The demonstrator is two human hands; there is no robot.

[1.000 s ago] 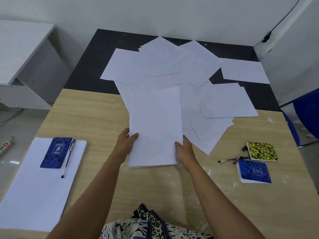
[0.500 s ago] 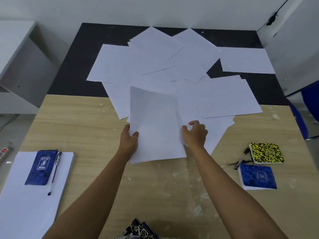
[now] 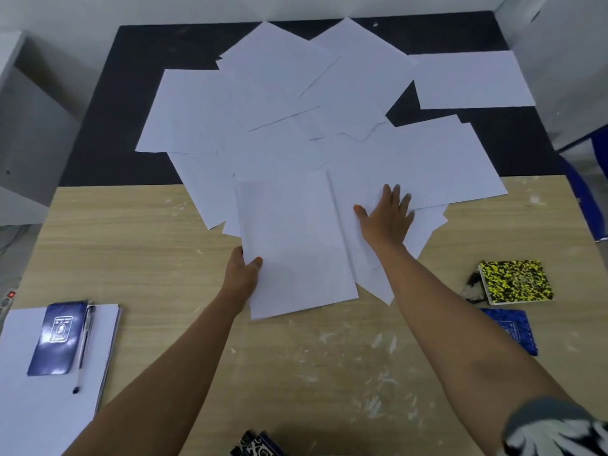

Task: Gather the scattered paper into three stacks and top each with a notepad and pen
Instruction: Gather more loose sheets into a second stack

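Note:
My left hand [image 3: 242, 271] grips the lower left edge of a gathered bundle of white sheets [image 3: 296, 245], thumb on top. My right hand [image 3: 386, 218] lies flat with spread fingers on a loose sheet [image 3: 424, 166] just right of the bundle. Several scattered white sheets [image 3: 273, 103] fan out behind, over the wooden table and the black surface. At the left sits a finished paper stack [image 3: 39, 399] topped with a blue notepad [image 3: 56, 340] and a pen [image 3: 84, 347]. At the right lie a yellow-black notepad [image 3: 515, 281], a blue notepad [image 3: 511, 330] and dark pens [image 3: 472, 286].
The wooden table [image 3: 131, 232] meets a black surface [image 3: 108, 126] at the back. A white cabinet [image 3: 29, 126] stands at the left and a blue chair [image 3: 589, 192] at the right edge. A power strip [image 3: 8, 299] lies on the floor at the left.
My right hand let go of the bundle's right edge and moved up and right onto a loose sheet, its fingers opening flat. My left hand keeps holding the bundle.

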